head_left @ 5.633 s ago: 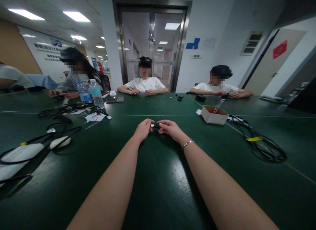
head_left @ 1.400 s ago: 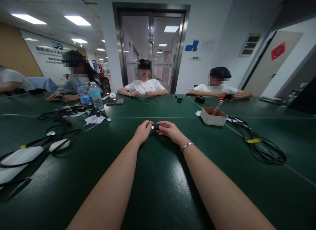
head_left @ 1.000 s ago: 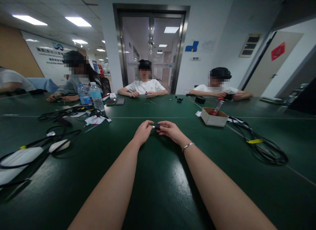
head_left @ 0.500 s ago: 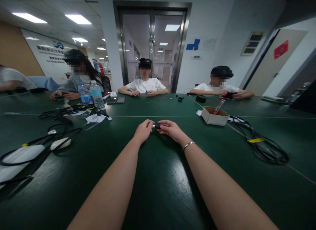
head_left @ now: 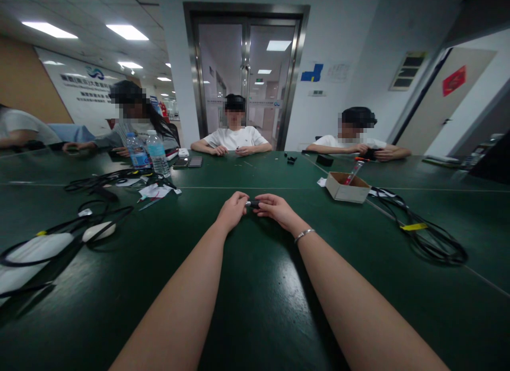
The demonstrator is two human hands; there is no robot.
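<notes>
Both my hands meet over the middle of the dark green table [head_left: 255,286], pinching a small black and silver cylinder [head_left: 252,204] that lies crosswise between them. My left hand [head_left: 233,209] grips its silver end, with the fingers covering the tip. Around the black end are the thumb and fingers of my right hand [head_left: 277,209], which has a metal bracelet [head_left: 305,235] at the wrist. The cylinder is small and partly hidden, so its exact kind is unclear.
Right of my hands stands an open cardboard box [head_left: 347,189] with a red-and-clear tube inside, beside a coiled black cable [head_left: 424,235]. To the left are more cables, a white mouse-like object [head_left: 99,232], papers [head_left: 154,192] and two water bottles [head_left: 158,154]. Several people sit opposite.
My hands keep their hold, and slightly more of the silver part shows between them. At the far left, a co-worker's hand has moved outward to the left with a dark object.
</notes>
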